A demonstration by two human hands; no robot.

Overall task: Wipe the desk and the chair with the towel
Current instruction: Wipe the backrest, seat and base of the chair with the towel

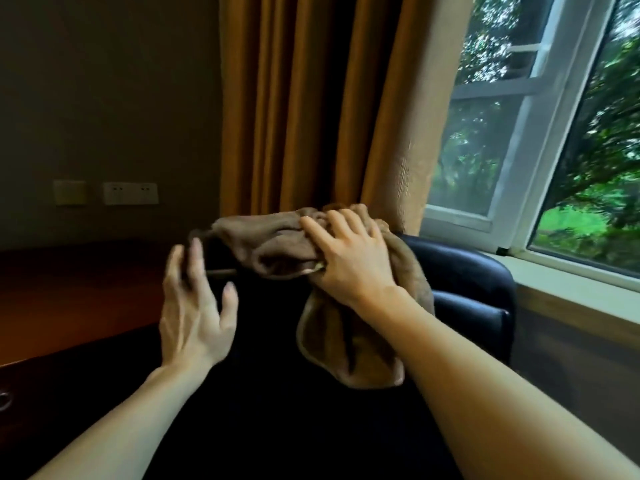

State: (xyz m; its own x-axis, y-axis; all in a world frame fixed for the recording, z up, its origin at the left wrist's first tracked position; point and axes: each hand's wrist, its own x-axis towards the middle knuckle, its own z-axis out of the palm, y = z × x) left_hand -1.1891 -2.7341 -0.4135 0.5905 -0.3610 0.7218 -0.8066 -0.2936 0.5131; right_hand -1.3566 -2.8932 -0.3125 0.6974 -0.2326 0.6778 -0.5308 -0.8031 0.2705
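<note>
Though dim, desk (pixel 69 289), chair (pixel 467 271) under towel (pixel 277 244), curtain (pixel 311 98), window (pixel 478 150).

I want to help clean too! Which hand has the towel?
The right hand: it grips the brown cloth towel on the black leather chair. The left hand hovers open, holding nothing.

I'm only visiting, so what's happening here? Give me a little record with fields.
towel: brown, bunched over the top of the chair, one end hanging down
right hand: grips the towel on the chair
left hand: open, beside the towel, holding nothing
desk: dark wood, to the left
behind: orange curtain, window
</note>
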